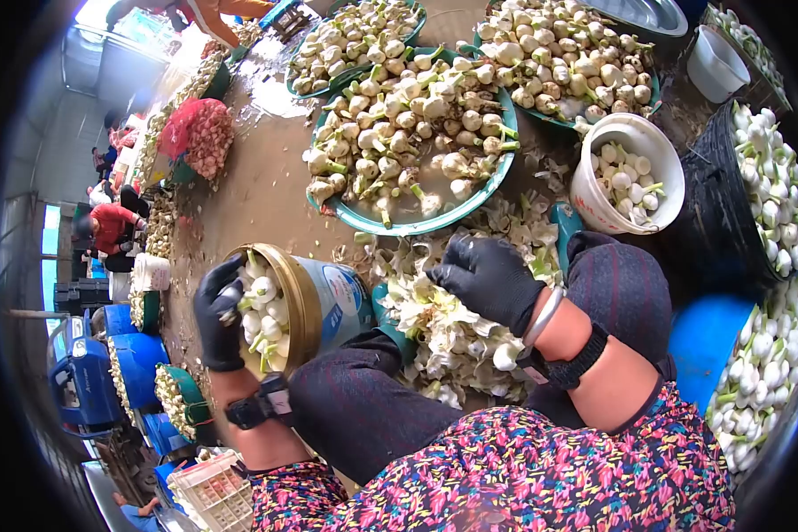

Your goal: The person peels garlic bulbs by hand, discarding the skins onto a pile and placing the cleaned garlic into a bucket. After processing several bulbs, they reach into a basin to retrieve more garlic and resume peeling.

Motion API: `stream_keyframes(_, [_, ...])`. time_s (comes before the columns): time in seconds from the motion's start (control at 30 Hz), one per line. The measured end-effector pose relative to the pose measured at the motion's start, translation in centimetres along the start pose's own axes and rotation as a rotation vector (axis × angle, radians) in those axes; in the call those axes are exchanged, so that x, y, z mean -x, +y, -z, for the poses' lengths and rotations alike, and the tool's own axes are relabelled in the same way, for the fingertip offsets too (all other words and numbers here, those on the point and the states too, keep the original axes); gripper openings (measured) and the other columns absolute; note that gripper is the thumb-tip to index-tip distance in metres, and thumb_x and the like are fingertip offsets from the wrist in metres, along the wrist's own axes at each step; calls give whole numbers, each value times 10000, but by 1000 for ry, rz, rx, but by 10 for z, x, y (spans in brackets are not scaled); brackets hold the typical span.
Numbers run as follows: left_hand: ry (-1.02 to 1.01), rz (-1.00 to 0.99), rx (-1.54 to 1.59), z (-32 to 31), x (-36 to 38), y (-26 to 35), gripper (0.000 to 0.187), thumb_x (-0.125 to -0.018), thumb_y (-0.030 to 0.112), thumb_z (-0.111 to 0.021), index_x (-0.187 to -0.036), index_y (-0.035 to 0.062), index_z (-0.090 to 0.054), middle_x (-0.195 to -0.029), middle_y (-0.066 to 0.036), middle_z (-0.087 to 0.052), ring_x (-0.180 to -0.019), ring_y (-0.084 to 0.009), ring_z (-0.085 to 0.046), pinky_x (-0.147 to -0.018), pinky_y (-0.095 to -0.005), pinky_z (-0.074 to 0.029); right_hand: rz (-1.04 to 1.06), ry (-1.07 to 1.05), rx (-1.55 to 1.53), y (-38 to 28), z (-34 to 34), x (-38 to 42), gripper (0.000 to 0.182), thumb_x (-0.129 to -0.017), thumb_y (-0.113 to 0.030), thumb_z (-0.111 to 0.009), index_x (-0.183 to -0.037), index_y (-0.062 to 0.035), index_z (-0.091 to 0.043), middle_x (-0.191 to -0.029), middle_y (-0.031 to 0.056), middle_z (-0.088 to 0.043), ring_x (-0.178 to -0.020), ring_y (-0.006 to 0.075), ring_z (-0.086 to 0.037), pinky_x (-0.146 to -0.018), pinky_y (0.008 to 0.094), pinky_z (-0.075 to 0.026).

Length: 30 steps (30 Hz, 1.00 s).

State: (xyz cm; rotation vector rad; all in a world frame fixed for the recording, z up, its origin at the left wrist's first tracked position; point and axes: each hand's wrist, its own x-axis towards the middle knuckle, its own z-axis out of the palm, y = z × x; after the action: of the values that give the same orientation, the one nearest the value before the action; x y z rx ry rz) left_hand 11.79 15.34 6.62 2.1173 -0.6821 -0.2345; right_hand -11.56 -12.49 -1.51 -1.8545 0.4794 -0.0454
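My left hand (217, 312), in a black glove, is at the left rim of a bucket (303, 297) tilted on its side toward it. Its fingers are curled round what looks like a garlic bulb (231, 293), partly covered by the glove. Trimmed white garlic bulbs (264, 310) fill the bucket's mouth. Also gloved in black, my right hand (489, 282) is closed above a heap of garlic peels and leaves (452, 332) between my knees. Whatever its fingers hold is hidden. Ahead stands a wide green-rimmed basin (399, 230) of untrimmed garlic (399, 124) with muddy water.
Two more heaped garlic basins (355, 44) (567, 58) stand behind. At right are a white bucket (585, 191) with some bulbs, a black tub (714, 191) and a blue container (705, 346). A red net sack (206, 137) and a person in red (115, 232) are at left.
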Motion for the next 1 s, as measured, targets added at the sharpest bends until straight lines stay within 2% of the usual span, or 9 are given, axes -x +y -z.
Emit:
stream_keyframes(0.23, [-471, 128, 196, -219, -73, -25, 315, -823, 107, -611, -1085, -63, -570, -896, -110, -635, -836, -146, -575, -738, -261, -454, 136, 44, 43, 2, -6, -1, 253, -754, -253, -586, -854, -21, -578, -771, 224, -593, -754, 392, -573, -674, 460, -441])
stream_keyframes(0.47, [-600, 86, -516, -352, -143, -184, 419, -811, 341, -535, -1159, 106, -547, -1007, -197, -605, -895, -332, -591, -775, -380, -462, 106, -8, 73, 6, 16, -10, 305, -773, -291, -627, -938, -38, -581, -845, 166, -603, -774, 342, -584, -673, 419, -462])
stream_keyframes(0.63, [-430, -102, -124, -347, -138, -175, 336, -821, 233, -623, -1042, -19, -598, -901, -121, -637, -770, -175, -590, -628, -294, -454, 28, -46, 40, 5, 24, -16, 361, -777, -295, -555, -1010, -21, -584, -831, 222, -594, -781, 376, -575, -696, 455, -447])
stream_keyframes(0.7, [-352, 242, 640, -320, -130, -134, 295, -818, 56, -579, -1109, 4, -578, -954, -111, -636, -793, -161, -600, -649, -274, -479, 78, 113, -5, 11, 18, -15, 389, -764, -287, -582, -1029, -2, -580, -878, 221, -607, -813, 374, -586, -738, 442, -458])
stream_keyframes(0.77, [-370, -561, -147, -274, -108, -61, 402, -780, -63, -535, -1172, 28, -550, -1036, -103, -616, -818, -169, -602, -701, -283, -500, 14, 163, -23, 14, 14, -15, 582, -735, -289, -627, -1219, -12, -461, -1101, 248, -549, -993, 388, -538, -865, 432, -424])
stream_keyframes(0.83, [-386, -621, -266, -250, -82, -25, 454, -755, -130, -476, -1172, 35, -548, -1110, -124, -580, -882, -180, -595, -745, -296, -505, 72, 249, -53, 15, 10, -19, 743, -707, -281, -669, -1318, -33, -327, -1246, 234, -454, -1124, 383, -461, -942, 422, -378])
stream_keyframes(0.93, [-366, -459, 70, -226, -32, 35, 277, -869, 34, -507, -1140, 10, -553, -1010, -89, -606, -890, -184, -591, -720, -307, -503, 254, 345, -139, 25, -7, -29, 902, -645, -204, -745, -1371, -51, -232, -1352, 203, -353, -1251, 332, -358, -1037, 376, -293])
stream_keyframes(0.97, [-195, -954, -268, -220, -31, 31, 242, -909, 98, -487, -1113, -10, -557, -960, -88, -611, -903, -176, -587, -717, -301, -501, 184, 259, -462, 23, -12, -33, 820, -660, -148, -738, -1340, -28, -297, -1304, 189, -420, -1185, 296, -442, -989, 351, -360])
stream_keyframes(1.0, [-254, -558, 128, -218, -17, 40, 229, -898, 75, -489, -1099, -6, -562, -937, -100, -614, -865, -172, -598, -704, -294, -502, 237, 223, -509, 24, -13, -29, 738, -684, -119, -721, -1309, -12, -342, -1255, 167, -468, -1130, 263, -486, -948, 335, -398])
